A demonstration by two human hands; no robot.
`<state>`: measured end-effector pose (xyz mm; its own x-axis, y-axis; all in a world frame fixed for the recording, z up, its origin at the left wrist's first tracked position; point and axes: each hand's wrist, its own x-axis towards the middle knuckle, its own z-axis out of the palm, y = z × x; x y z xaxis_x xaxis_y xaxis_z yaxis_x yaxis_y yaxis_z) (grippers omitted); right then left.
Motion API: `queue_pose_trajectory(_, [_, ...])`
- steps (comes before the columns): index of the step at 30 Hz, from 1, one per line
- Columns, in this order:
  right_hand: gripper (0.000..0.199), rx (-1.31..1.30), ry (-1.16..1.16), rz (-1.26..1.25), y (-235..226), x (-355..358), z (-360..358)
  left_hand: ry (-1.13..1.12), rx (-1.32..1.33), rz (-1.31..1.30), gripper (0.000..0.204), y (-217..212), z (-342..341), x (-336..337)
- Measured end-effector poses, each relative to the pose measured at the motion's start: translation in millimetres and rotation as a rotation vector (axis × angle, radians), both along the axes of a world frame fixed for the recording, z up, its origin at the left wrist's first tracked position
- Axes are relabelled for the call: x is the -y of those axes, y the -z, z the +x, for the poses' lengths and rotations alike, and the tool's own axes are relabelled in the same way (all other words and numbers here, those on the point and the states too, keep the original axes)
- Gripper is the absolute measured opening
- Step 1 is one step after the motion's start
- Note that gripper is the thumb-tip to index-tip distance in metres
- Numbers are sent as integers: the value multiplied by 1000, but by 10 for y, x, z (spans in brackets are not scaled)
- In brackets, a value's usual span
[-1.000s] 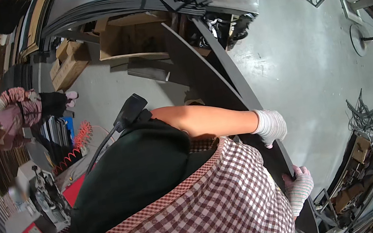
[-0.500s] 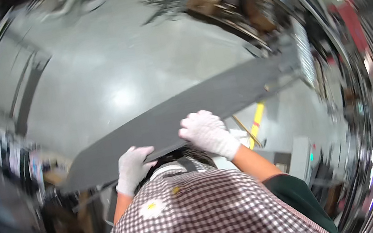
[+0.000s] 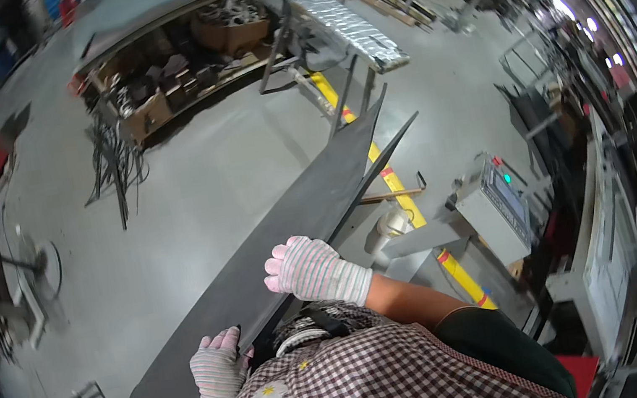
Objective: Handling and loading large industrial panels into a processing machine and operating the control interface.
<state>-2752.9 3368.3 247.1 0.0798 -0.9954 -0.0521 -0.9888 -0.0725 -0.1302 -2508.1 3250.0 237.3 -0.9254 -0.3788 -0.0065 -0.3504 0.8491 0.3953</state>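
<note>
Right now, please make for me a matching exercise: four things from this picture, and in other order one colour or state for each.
1. long panel
2. right hand
3. control box
4. floor strip

A. bright yellow
B. wears a striped glove
C. dark grey
D. shows a green light

Pairs: 1-C, 2-B, 3-D, 4-A

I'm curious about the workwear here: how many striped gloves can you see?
2: one on the left hand, at the near edge of the dark sheet; one on the right hand, farther right along it. Others could be hidden.
</note>
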Motion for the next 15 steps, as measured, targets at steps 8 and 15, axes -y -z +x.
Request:
queue_pose_trajectory(8, [25, 69, 357, -333, -96, -17, -1513, 324, 17, -229, 45, -918, -2139, 761])
queue_pose_trajectory(15, [34, 306, 733, -563, -120, -343, -2921, 602, -528, -576, 35, -1784, -4315, 511])
